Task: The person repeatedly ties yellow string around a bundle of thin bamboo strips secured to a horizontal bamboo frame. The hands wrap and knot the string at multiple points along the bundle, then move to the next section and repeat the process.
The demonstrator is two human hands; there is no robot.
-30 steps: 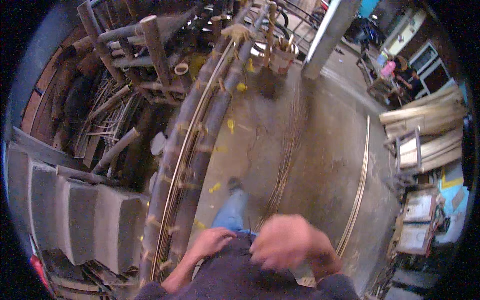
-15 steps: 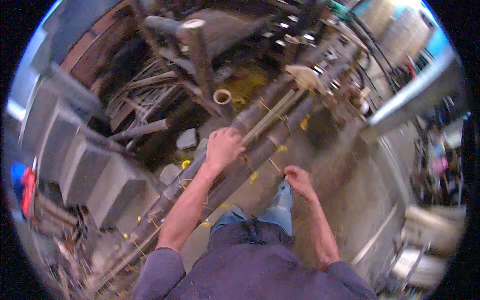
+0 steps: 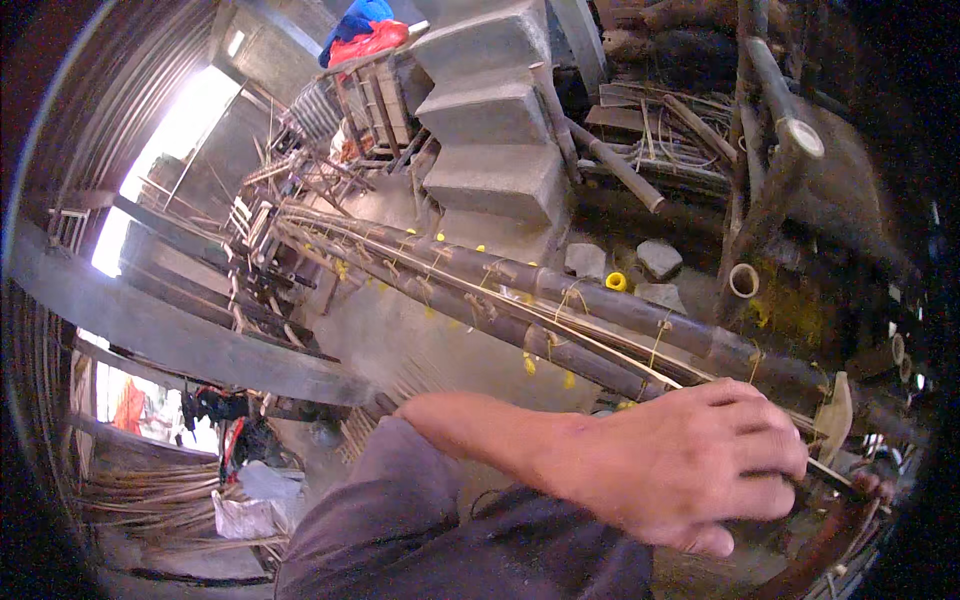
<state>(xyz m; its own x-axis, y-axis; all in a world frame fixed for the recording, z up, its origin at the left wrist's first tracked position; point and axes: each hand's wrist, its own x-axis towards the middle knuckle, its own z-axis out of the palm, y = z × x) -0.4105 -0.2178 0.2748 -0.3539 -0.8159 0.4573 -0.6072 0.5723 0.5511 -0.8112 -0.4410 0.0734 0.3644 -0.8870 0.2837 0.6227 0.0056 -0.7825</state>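
Head view: my left hand [image 3: 700,465] reaches across the lower right of the frame, back up, its fingers loosely bent and slightly apart, with the thumb hanging below them; my palm is hidden, so I cannot tell whether it closes on anything. My right hand [image 3: 873,488] is a small, dark shape near the lower right edge, and its fingers look curled at the end of a thin stick [image 3: 830,474], though it is too dim to tell how firmly. The long thin strips [image 3: 600,342] run from the upper left of centre down to my left hand, lying in the gap between the far pole [image 3: 610,300] and the near pole [image 3: 590,365]. Yellow ties [image 3: 655,345] cross the poles, and a pale wooden block [image 3: 832,418] stands just beyond my fingertips. Working these strips well, I judge, means keeping them flat and in line with the gap, with my left palm light enough that they can slide without bowing. I should draw the stick along its own length, because a sideways pull could catch a tie or split the end. The strips look springy, so I would keep both hands low and close to the poles, and keep my fingers off their edges, which may be sharp.
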